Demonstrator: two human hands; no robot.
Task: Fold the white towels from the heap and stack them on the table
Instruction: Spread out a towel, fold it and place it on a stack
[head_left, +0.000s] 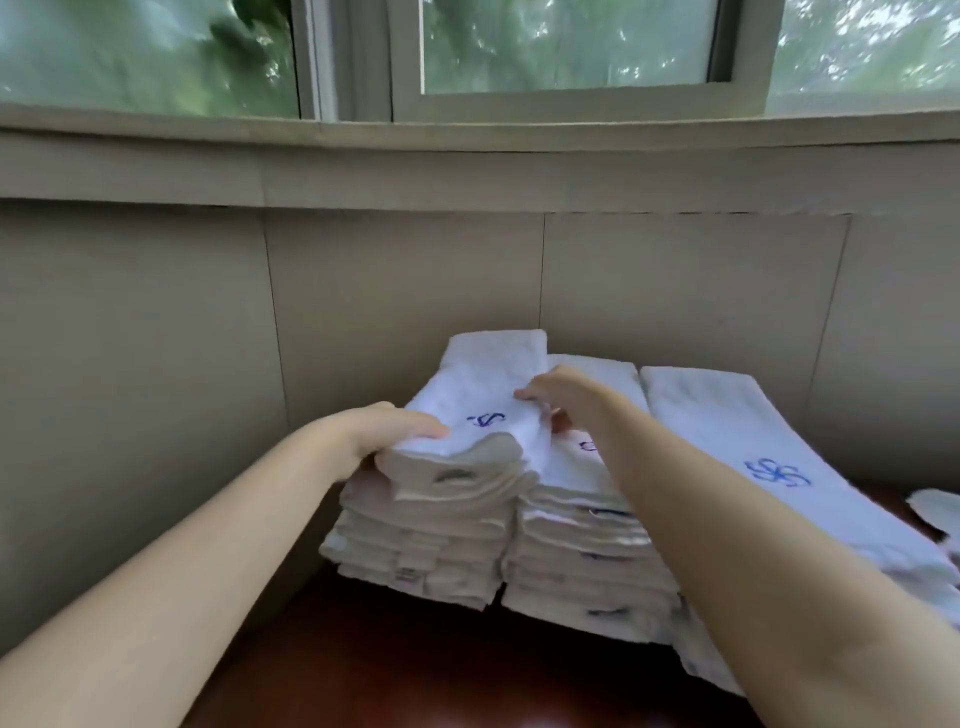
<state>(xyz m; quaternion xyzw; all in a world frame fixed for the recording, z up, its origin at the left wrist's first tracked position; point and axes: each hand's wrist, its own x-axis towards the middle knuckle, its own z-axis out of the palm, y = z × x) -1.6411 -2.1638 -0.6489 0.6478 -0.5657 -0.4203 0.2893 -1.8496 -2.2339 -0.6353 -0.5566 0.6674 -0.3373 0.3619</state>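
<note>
Left hand (387, 431): thumb on top, fingers under, gripping the top towel (483, 410) at its near left corner.
Right hand (558, 395): fingers curled, pinching its right edge.
Towel: on the left stack (421, 540), dark table (415, 670).

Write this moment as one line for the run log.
step: placing folded towel on left stack | left hand: grips towel | right hand: grips towel | stacks: three

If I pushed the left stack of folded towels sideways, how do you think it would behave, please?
The left stack is tall, with uneven edges, so its upper layers would probably shear or topple. The top towel already sags at the front, so it looks floppy. Cloth on cloth likely grips somewhat.
</note>
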